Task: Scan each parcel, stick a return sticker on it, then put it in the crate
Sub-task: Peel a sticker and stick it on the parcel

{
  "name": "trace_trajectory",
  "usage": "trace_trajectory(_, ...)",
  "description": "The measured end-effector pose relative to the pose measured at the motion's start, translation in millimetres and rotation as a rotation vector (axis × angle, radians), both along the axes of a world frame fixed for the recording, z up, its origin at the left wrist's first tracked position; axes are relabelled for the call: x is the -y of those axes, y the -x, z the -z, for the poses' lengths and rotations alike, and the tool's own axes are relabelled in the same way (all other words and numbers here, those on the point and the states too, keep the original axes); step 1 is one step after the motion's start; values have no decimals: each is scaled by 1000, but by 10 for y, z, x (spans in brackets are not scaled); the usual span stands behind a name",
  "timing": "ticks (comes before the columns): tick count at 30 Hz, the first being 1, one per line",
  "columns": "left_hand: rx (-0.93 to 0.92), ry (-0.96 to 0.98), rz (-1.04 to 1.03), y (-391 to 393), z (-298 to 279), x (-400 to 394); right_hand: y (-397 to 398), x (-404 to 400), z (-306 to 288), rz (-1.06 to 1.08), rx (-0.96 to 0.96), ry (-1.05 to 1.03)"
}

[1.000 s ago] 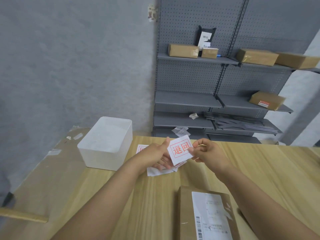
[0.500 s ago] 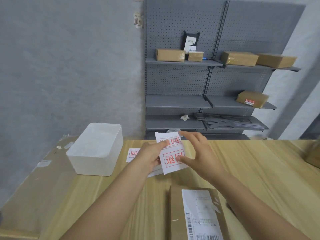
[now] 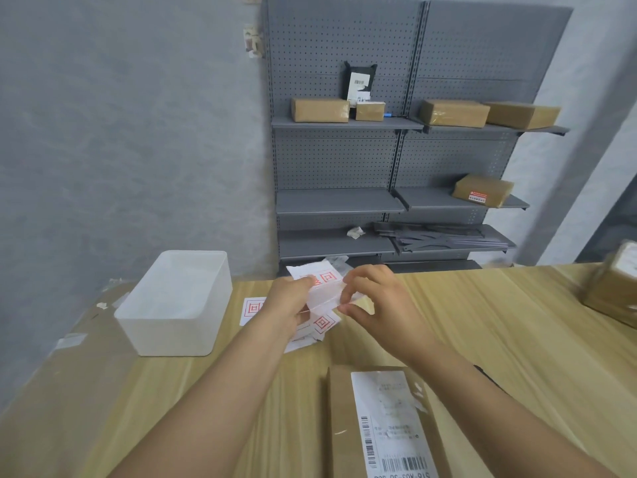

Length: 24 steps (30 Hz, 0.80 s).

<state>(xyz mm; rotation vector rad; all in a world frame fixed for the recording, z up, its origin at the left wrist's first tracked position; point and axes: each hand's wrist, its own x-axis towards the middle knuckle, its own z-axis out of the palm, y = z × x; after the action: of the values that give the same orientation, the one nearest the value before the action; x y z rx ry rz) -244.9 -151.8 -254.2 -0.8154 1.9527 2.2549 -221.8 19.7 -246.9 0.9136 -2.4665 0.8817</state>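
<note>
A: Sticker sheet [image 3: 319,288] is held up over the far middle of the wooden table [image 3: 482,339], between both hands. White paper, red square-framed characters printed on it; the lower part is bent and blurred.

B: Hand state?

A: Left hand [image 3: 287,303] is closed on the sheet's left edge, thumb on top. Right hand [image 3: 375,301] is pinching the sheet's right edge, thumb and forefinger together, other fingers curled. Whether a sticker is being peeled cannot be told.

B: Parcel?

A: Brown cardboard parcel [image 3: 382,422] is lying flat at the near edge of the table, below the hands. A white shipping label with barcodes is stuck on its top face. It is touched by neither hand.

B: Crate?

A: Translucent white plastic crate [image 3: 175,305] is standing on the table, left of the hands. More red-printed sticker sheets [image 3: 251,310] are lying on the table between the crate and the left hand. A second brown parcel [image 3: 613,288], blurred, is seen at the right edge.
</note>
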Motion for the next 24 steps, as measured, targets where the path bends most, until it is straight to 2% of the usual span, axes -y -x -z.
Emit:
trace_trajectory(2, -5, 57, -43, 17, 57, 153, -16, -39, -55, -17, 87, 90)
trace_trajectory(3, -4, 153, -40, 18, 117, 248, -21, -59, -87, 0, 132, 152)
trace_trajectory(7, 65, 870, 171, -56, 343, 606, -21, -132, -245, 50, 445, 420)
trace_trajectory(9, 96, 1029, 266, -104, 389, 687, -28, -183, -300, -32, 675, 366)
trace_trajectory(11, 127, 1116, 356, -131, 378, 707, -50, -225, -290, -98, 869, 186)
trace_trajectory(13, 160, 1201, 421, -149, 347, 696, -76, -233, -231, -120, 962, 17)
trace_trajectory(17, 205, 1380, 424, -209, 289, 621, -102, -184, -82, -97, 998, -170)
trace_trajectory(20, 52, 1534, 387, -245, 242, 532, -101, -170, -16, -37, 968, -267)
trace_trajectory(22, -69, 1434, 417, -250, 205, 460, -104, -175, 6, -17, 961, -292)
trace_trajectory(24, -81, 1171, 513, -270, 179, 368, -110, -173, 16, -7, 965, -294)
